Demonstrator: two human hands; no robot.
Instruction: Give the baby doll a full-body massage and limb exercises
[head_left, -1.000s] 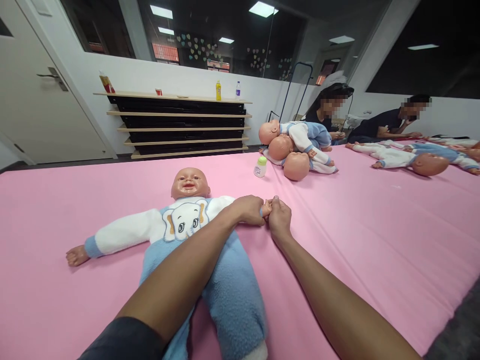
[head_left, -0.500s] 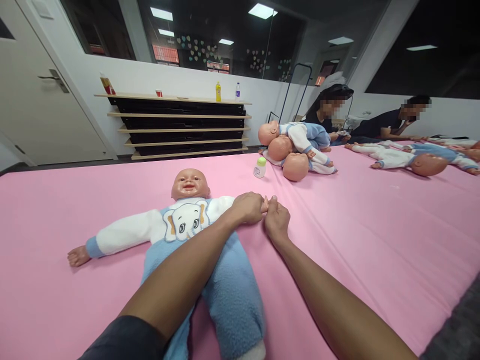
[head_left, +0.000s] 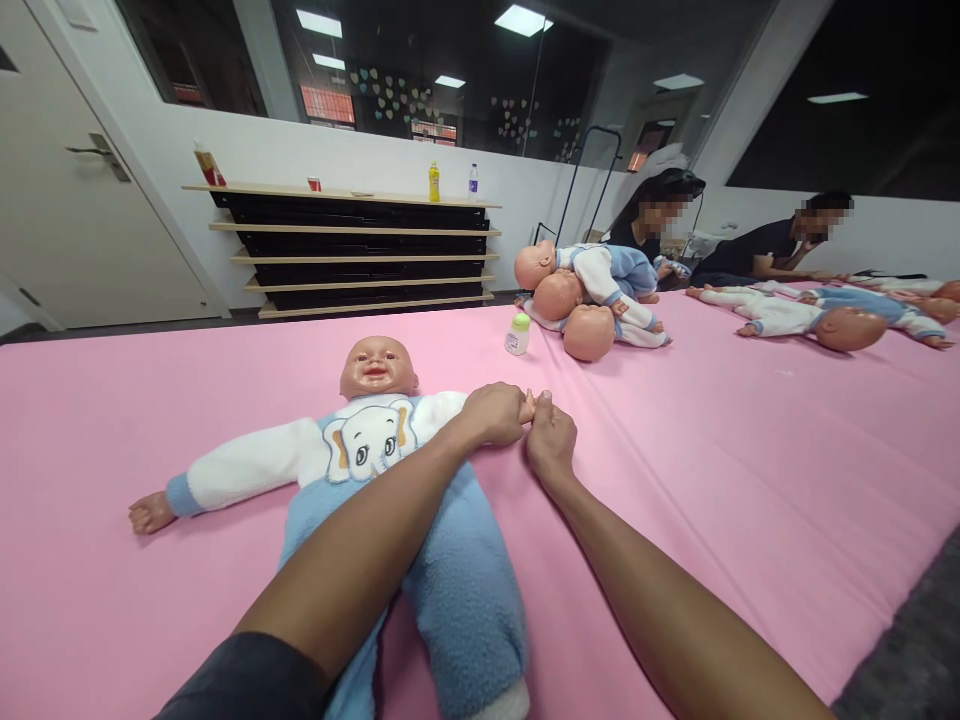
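On its back in front of me lies a baby doll [head_left: 379, 368] in a white and blue fleece suit with an elephant face on the chest. My left hand [head_left: 493, 413] reaches across its body and is wrapped round the wrist of the doll's arm on my right side. Just beyond it, my right hand [head_left: 552, 436] is closed in a pinch at the fingers of the doll's small hand [head_left: 528, 405]. Most of that small hand is hidden between my hands. The doll's other arm [head_left: 251, 465] stretches out to the left on the pink sheet.
A small white bottle with a green cap [head_left: 517, 335] stands on the pink sheet [head_left: 712, 480]. Beyond it are piled dolls [head_left: 589, 333]. More dolls [head_left: 847, 330] lie at the right, near two people. Stacked boards [head_left: 352, 230] stand behind, with bottles on top.
My hands keep the same hold on the doll's arm and hand. The whole view has shifted very slightly.
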